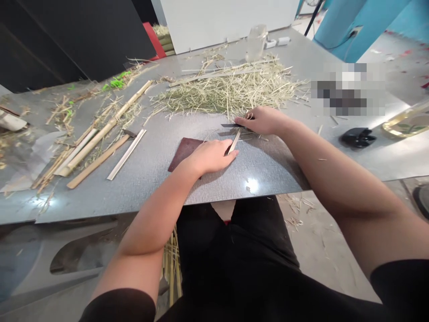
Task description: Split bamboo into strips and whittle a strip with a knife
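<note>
My left hand [213, 155] is closed around a thin pale bamboo strip [236, 139], which slants up and away from its thumb and fingers. My right hand [263, 120] grips a knife at the strip's far end. The dark, flat knife blade [229, 125] points left from under its fingers, and the handle is hidden. Partly under my left forearm lies a dark red flat sheet [183, 152]. Just beyond my hands spreads a big pile of bamboo shavings [221, 91].
To the left lie a bamboo stick [114, 120], a wooden-handled hammer [100, 160] and a pale strip [127, 153]. A clear cup [256, 43] stands behind the shavings. On the right are a black dish [357, 137] and a clear container [407, 121]. The tabletop's front edge [241, 197] crosses above my lap.
</note>
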Available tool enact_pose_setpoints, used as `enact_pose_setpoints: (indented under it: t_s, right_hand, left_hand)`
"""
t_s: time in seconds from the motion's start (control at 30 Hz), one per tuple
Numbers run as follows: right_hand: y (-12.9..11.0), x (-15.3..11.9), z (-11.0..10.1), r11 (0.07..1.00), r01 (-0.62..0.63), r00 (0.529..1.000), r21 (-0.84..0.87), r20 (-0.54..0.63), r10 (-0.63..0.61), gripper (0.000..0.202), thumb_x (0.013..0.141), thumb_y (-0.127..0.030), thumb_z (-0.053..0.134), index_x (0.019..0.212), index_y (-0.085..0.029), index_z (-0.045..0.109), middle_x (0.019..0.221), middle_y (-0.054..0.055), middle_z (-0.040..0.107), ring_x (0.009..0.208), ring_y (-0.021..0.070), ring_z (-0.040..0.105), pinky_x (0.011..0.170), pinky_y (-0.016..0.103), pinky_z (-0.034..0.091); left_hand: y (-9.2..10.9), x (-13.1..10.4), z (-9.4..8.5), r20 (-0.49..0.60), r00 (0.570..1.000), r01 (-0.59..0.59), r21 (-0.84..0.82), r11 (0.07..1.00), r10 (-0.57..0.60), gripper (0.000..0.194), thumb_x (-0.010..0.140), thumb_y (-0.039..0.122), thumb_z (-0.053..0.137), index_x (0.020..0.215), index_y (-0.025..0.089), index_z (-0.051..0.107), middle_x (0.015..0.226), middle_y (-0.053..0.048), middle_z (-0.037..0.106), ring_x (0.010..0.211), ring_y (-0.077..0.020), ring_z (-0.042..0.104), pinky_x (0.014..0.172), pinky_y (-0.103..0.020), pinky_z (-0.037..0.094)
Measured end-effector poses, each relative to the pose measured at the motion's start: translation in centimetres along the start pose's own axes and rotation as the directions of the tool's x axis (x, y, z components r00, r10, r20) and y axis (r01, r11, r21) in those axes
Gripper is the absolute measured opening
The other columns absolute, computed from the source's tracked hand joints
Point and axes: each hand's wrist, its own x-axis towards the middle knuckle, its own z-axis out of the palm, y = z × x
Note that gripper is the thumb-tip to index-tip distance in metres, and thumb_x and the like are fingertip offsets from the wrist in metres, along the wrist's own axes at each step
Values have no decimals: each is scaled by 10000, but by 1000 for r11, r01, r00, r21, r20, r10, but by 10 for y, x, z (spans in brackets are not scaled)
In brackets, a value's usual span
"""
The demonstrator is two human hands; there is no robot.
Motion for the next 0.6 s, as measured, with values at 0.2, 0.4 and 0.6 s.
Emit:
enact_pose_setpoints:
  t_s: [0.2, 0.4, 0.6]
  right_hand:
    - [3, 3, 2, 1000, 27, 1000, 11, 9, -27, 826, 1004, -943, 430, 980, -182, 752, 888, 150, 688, 881, 221, 618, 807, 347, 397]
    - [-1, -1, 1, 1000, 17, 1000, 17, -5, -17, 816, 1003, -938, 442, 920, -171, 709, 843, 139, 676, 849, 204, 600, 779, 332, 377]
    - [-12, -10, 0, 997, 3, 997, 77, -71, 2, 792, 1020, -916, 439, 860, -172, 659, 832, 123, 668, 811, 182, 571, 760, 331, 361]
  left_hand:
    - [-3, 1, 4, -14, 1000, -5, -27, 1000, 4, 516, 1065, 643, 431, 1241, 223, 674, 1148, -139, 782, 1005, -275, 700, 919, -402, 495]
    - [-5, 2, 3, -19, 999, -29, -37, 999, 29, 494, 1061, 641, 459, 1192, 216, 674, 1132, -132, 782, 970, -255, 692, 876, -378, 472]
    - [-5, 1, 1, -51, 998, -43, -110, 993, 38, 497, 1084, 642, 400, 1155, 219, 651, 1085, -119, 770, 874, -213, 655, 795, -352, 419]
